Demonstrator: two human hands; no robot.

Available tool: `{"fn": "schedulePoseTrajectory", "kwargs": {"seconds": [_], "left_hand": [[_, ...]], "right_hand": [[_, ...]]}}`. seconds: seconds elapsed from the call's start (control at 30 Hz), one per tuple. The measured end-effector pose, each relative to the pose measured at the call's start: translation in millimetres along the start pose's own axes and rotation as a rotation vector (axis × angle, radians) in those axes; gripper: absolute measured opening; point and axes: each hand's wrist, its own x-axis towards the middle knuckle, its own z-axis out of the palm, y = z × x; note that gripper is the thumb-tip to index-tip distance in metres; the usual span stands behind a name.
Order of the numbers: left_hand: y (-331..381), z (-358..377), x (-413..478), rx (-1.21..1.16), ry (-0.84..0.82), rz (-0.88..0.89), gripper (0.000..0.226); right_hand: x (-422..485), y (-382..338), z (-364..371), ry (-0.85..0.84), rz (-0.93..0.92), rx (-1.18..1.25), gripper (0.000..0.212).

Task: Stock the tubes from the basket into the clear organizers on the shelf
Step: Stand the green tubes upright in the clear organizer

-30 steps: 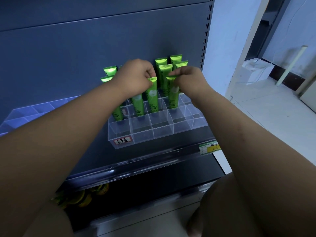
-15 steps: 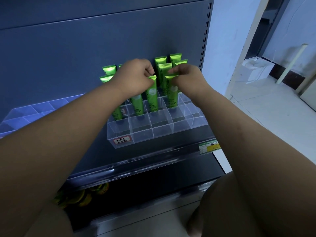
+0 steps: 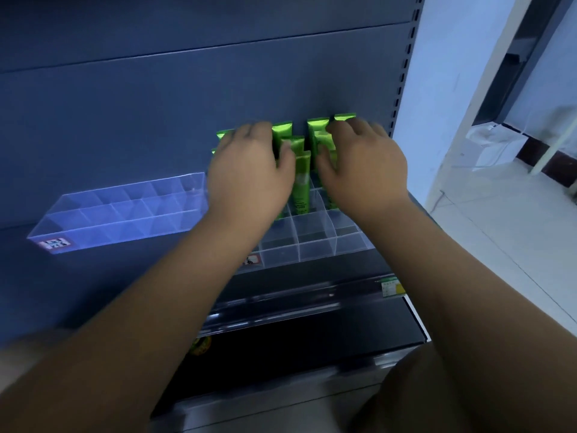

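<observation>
Glossy green tubes (image 3: 302,179), clear plastic organizer (image 3: 315,245)

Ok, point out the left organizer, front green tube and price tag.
left organizer (image 3: 125,234): head view, front wall.
front green tube (image 3: 302,189): head view, mid-body.
price tag (image 3: 392,287): head view, centre.

**Tubes** (image 3: 301,182): bright metallic green, each with a pale round mark on the front and lighter print beneath (too blurred to read).
**Right organizer** (image 3: 317,246): colourless, clear.
**Right label** (image 3: 251,260): red and white with black marks.
**Left organizer** (image 3: 125,214): clear, showing a blue-violet tint.
**Left label** (image 3: 54,244): red and white, black marks.
**Back panel** (image 3: 187,89): plain dark slate blue.
**Upright** (image 3: 406,62): grey-blue, with a column of black slots.
**Tag** (image 3: 392,285): green and yellow.
**Wall** (image 3: 443,73): pale bluish white.
**Floor** (image 3: 505,251): off-white tiles with thin grey joints.
**Skirting** (image 3: 537,151): dark reddish brown.
</observation>
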Motion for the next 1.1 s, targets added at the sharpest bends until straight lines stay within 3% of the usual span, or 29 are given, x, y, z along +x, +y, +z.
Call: {"fn": "schedulePoseTrajectory", "kwargs": {"seconds": [0.07,0.2,0.4,0.7,0.93,1.1], "left_hand": [[-11.5,-12.6,-22.2,0.034,0.035,-0.047,0.053],[-47.6,-46.2,-67.3,0.222,-0.001,-0.127,0.064],[-132.1,-137.6,-143.0,0.435,-0.005,-0.235,0.067],[-235.5,-293.9,-305.0,0.715,-0.014,-0.738,0.076],[-270.7,-358.2,-411.8,0.731,0.013,-1.073,0.077],[-300.9,-355.6,-476.4,0.587,-0.031,-1.251,0.072]], "right_hand": [[-8.7,-20.3,-5.1,-0.001,-0.022,0.07,0.042],[-35.9,-70.7,-19.2,-0.179,-0.057,0.234,0.065],[-74.0,-179.2,-36.8,-0.35,-0.178,0.41,0.073],[-146.1,-395.5,-63.8,-0.452,-0.473,0.716,0.069],[-239.7,-527.4,-68.2,-0.562,-0.753,0.722,0.069],[-304.4,-567.1,-36.2,-0.789,-0.918,0.641,0.069]]}}
